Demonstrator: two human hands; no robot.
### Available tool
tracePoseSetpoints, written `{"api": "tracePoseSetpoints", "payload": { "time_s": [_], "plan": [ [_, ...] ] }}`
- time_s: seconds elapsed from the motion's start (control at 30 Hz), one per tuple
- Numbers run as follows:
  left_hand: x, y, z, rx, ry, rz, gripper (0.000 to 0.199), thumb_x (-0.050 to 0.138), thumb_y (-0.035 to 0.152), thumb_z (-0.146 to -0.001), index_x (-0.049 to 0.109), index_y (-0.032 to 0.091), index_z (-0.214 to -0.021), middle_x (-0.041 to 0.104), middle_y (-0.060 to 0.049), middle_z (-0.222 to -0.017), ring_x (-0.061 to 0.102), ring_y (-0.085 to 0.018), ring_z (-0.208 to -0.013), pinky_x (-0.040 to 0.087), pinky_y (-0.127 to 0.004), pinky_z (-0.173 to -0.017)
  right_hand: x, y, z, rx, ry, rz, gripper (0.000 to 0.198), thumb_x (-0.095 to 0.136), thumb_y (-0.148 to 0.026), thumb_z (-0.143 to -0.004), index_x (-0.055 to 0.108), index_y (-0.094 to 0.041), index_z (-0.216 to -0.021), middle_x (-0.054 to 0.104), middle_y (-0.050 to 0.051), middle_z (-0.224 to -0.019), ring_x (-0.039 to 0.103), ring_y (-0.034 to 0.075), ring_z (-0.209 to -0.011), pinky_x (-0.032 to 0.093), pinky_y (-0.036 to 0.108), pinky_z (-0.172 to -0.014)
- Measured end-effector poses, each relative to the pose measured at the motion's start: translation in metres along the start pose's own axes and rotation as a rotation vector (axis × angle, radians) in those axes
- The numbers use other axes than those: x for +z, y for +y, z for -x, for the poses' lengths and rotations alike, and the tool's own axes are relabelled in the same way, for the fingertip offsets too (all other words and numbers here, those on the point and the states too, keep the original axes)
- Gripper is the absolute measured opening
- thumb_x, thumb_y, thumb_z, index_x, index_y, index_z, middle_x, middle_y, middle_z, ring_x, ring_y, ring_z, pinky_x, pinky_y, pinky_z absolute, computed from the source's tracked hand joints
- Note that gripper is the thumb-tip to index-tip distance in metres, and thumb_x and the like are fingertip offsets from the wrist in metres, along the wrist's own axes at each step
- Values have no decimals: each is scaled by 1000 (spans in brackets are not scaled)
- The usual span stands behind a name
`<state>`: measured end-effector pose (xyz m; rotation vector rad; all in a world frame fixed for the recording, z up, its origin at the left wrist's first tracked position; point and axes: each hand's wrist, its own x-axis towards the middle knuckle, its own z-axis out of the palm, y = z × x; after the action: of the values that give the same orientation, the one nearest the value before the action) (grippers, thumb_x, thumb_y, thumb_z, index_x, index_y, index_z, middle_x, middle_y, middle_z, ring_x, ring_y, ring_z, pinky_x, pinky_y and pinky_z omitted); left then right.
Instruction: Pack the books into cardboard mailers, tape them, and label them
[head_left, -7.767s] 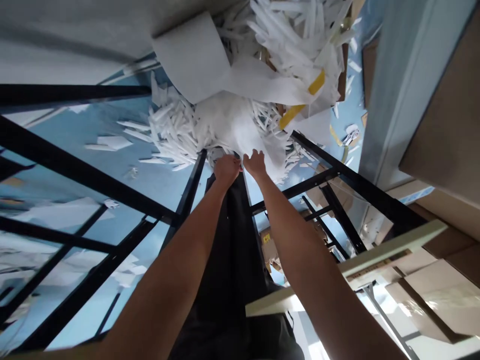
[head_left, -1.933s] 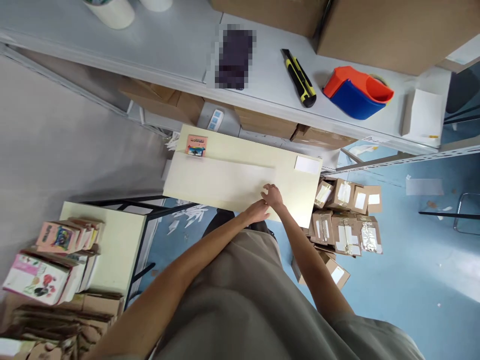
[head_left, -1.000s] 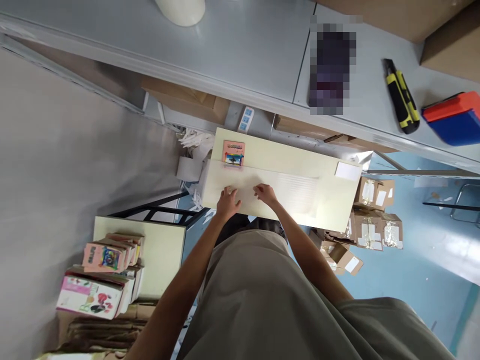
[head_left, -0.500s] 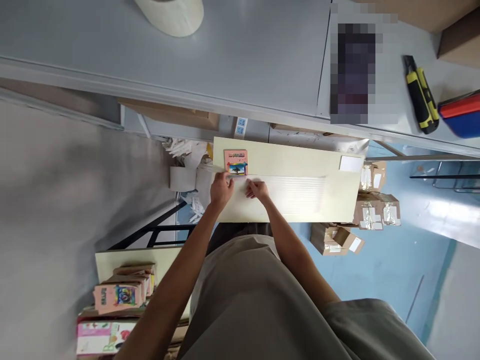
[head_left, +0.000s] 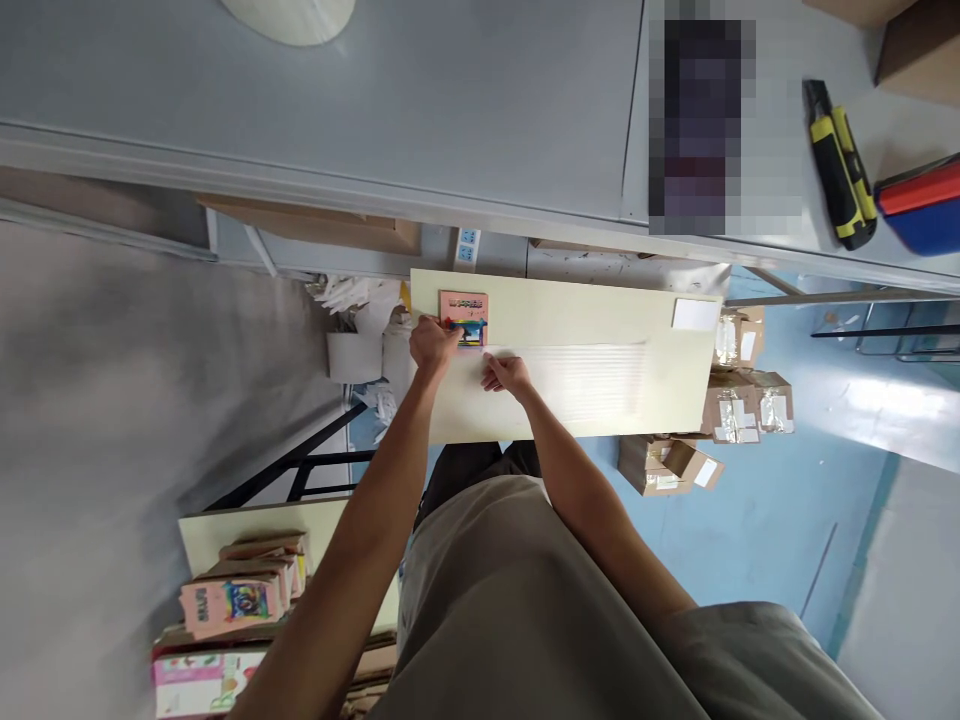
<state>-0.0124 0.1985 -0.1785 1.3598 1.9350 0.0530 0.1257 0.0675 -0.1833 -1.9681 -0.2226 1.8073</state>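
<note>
A small pink book (head_left: 466, 305) with a rainbow-framed picture on its cover lies near the left end of a pale yellow board (head_left: 585, 310). My left hand (head_left: 433, 343) grips the book at its lower left, thumb over the cover. Just below the book's right corner is my right hand (head_left: 507, 373), its fingers curled together; what they pinch, if anything, is too small to make out. A whitish, finely lined sheet or layer (head_left: 592, 380) stretches across the board to the right of that hand.
A white label or card (head_left: 695, 314) lies at the board's right end. Beyond stands a grey table (head_left: 450, 120) with a yellow-black utility knife (head_left: 841, 170). Stacked books (head_left: 232, 600) sit low at left. Cardboard boxes (head_left: 739, 405) are on the floor at right; white scraps (head_left: 364, 300) fill the left side.
My left hand has moved up along the book's left side, and its thumb now lies over the cover picture. My right hand stays near the book's lower right corner. The view has shifted slightly.
</note>
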Motion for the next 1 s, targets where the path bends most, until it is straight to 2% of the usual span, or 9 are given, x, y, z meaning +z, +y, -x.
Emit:
{"api": "tracePoseSetpoints", "payload": {
  "time_s": [0.13, 0.23, 0.37, 0.47, 0.57, 0.67, 0.8, 0.9, 1.0],
  "plan": [
    [-7, 6, -12, 135, -20, -23, 22, 83, 32, -79, 65, 25, -88, 84, -15, -103, 80, -38, -114, 60, -47, -109, 1, -1, -1, 1, -17, 3, 60, 67, -56, -118, 71, -20, -70, 80, 4, -64, 73, 11, -52, 55, 17, -52],
    [-8, 21, -6, 266, 54, 0, 21, 82, 34, -87, 63, 26, -87, 82, -11, -99, 79, -32, -106, 60, -42, -107, 2, -4, -7, 36, -66, 32, 59, 67, -56, -118, 71, -20, -72, 82, 4, -67, 75, 12, -56, 56, 18, -57],
    [-4, 56, 27, 440, 220, 81, 17, 80, 31, -93, 65, 25, -91, 78, -6, -94, 76, -27, -98, 60, -41, -104, 1, -13, -12, 84, -192, 58, 57, 72, -61, -114, 73, -19, -76, 85, 6, -73, 81, 15, -68, 61, 20, -69],
    [3, 78, 65, 531, 264, 172, 17, 81, 34, -96, 67, 25, -96, 76, -3, -94, 75, -23, -92, 62, -38, -97, -19, -13, -7, 59, -326, -39, 46, 73, -57, -115, 77, -19, -89, 88, 6, -84, 84, 16, -78, 65, 23, -79],
    [22, 83, 110, 476, 135, 327, 29, 79, 51, -101, 71, 23, -102, 77, -4, -95, 75, -21, -90, 62, -33, -87, -71, 11, 9, -45, -328, -158, 37, 72, -53, -116, 78, -20, -102, 90, 6, -97, 85, 15, -84, 66, 23, -84],
    [61, 74, 160, 302, -115, 479, 50, 73, 70, -101, 74, 21, -109, 81, -7, -102, 79, -24, -103, 63, -33, -88, -148, 56, 40, -115, -186, -199, 45, 65, -61, -117, 76, -20, -101, 90, 8, -103, 85, 15, -85, 65, 22, -84],
    [134, 64, 221, 103, -391, 602, 75, 82, 89, -78, 76, 20, -106, 84, -11, -103, 80, -31, -109, 65, -40, -93, -246, 113, 88, -155, -43, -261, 66, 42, -80, -116, 76, -23, -114, 88, 10, -115, 87, 20, -103, 67, 26, -88],
    [181, 65, 250, 63, -476, 611, 79, 85, 92, -69, 76, 20, -101, 85, -13, -104, 80, -32, -108, 65, -41, -93, -295, 138, 106, -266, 30, -160, 62, 59, -83, -107, 76, -23, -115, 87, 8, -109, 83, 22, -101, 66, 29, -88],
    [207, 68, 258, 85, -440, 541, 66, 85, 82, -74, 76, 20, -97, 86, -14, -105, 81, -32, -106, 63, -40, -91, -319, 149, 102, -368, 92, -85, 48, 78, -72, -99, 75, -24, -104, 80, 3, -88, 77, 20, -85, 64, 31, -85]
  ]
}}
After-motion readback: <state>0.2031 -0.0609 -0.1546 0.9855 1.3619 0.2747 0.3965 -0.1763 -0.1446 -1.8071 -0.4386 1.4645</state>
